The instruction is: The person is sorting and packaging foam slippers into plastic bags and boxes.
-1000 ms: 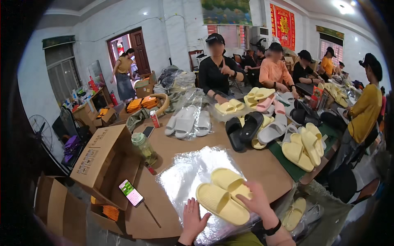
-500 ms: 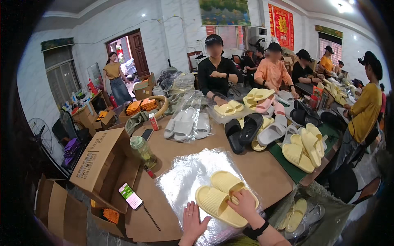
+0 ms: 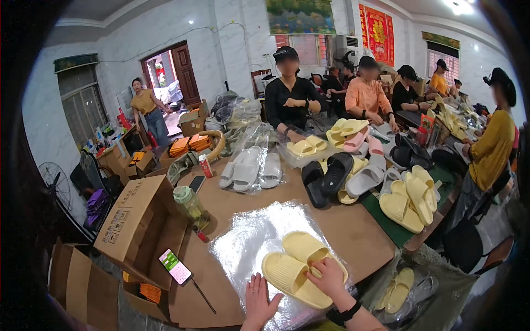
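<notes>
A pair of pale yellow slippers lies side by side on a stack of clear plastic bags near the front of the table. My right hand is closed on the pair where the two slippers meet, its fingertips partly hidden between them. Flat on the plastic, just left of the slippers, rests my left hand with its fingers stretched out, holding nothing.
Bagged grey slippers and a pile of black, white and yellow slippers lie beyond. To the left stand a bottle, a phone and an open cardboard box. Co-workers sit opposite.
My hands and the yellow slippers have barely moved. At the back left, the person by the doorway has shifted and leans toward the side desk.
</notes>
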Motion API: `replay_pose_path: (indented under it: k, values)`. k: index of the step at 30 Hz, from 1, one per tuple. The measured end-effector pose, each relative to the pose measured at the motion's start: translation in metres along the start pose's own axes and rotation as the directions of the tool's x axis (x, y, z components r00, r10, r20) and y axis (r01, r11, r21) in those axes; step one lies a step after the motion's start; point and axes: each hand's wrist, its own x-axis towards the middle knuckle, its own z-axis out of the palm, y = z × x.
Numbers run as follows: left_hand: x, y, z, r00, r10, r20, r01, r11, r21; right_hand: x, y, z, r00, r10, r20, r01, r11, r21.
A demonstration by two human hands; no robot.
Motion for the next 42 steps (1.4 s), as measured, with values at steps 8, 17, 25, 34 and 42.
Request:
replay_pose_path:
  k: [8, 17, 25, 34, 42]
  values:
    - [-0.001, 0.0, -0.001, 1.0, 0.003, -0.001, -0.003, 1.0, -0.001, -0.001, 0.001, 0.001, 1.0, -0.02, -0.024, 0.02, 1.0, -0.005]
    - [-0.003, -0.004, 0.001, 1.0, 0.006, 0.014, -0.006, 1.0, -0.009, 0.0, -0.005, -0.002, 1.0, -0.003, -0.018, 0.002, 1.0, -0.011]
    - [-0.001, 0.007, -0.003, 1.0, -0.004, 0.012, 0.004, 0.999, -0.05, -0.001, 0.005, 0.002, 0.997, -0.05, -0.053, 0.051, 0.999, 0.007]
    - [-0.001, 0.005, -0.003, 0.999, -0.014, 0.037, 0.014, 1.0, -0.001, -0.001, -0.001, -0.002, 0.999, -0.035, -0.04, 0.035, 0.999, 0.001]
    - [-0.007, -0.001, 0.005, 0.999, 0.039, -0.011, -0.038, 0.999, 0.028, 0.0, -0.004, -0.004, 0.998, -0.067, -0.021, 0.067, 0.998, -0.009]
